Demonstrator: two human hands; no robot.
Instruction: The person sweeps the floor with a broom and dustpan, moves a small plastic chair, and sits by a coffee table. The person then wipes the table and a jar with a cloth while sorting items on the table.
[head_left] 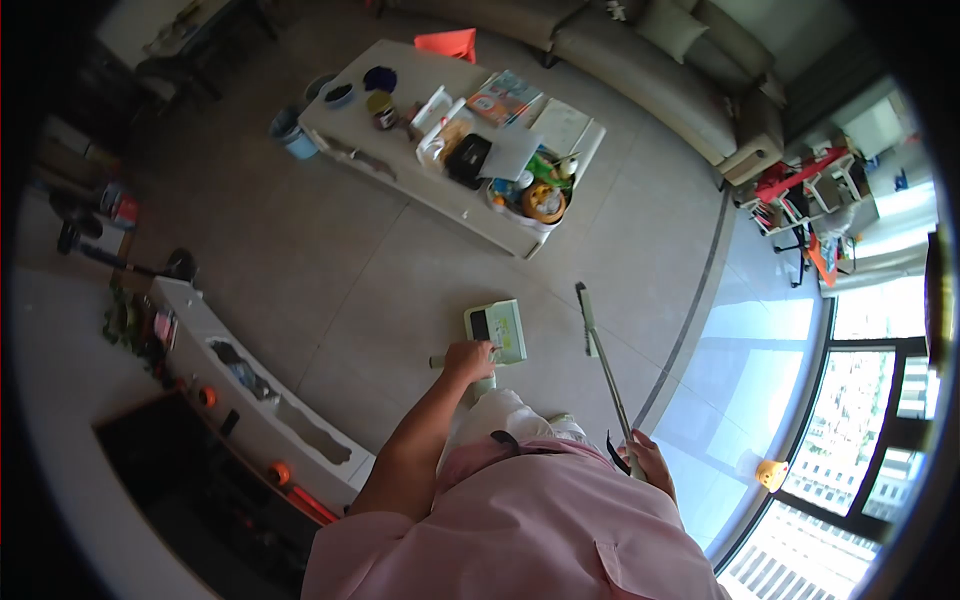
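Head view: your left hand (470, 361) is closed on the dustpan (512, 330) at its near side — finger placement partly hidden. Your right hand (651, 462) grips the broom (608, 379) by its stick, fingers wrapped narrow. The broom's head is right of the dustpan, apart from it — both short of the loaded table (392, 80), above grey floor (400, 270).

On my camera I see a grey tiled floor (390, 265) with thin joints. A long beige sofa (640, 75) curves behind the white rectangular coffee table (400, 150). At right, bright daylight enters through tall dark-framed windows (820, 430), and it shines on the floor.
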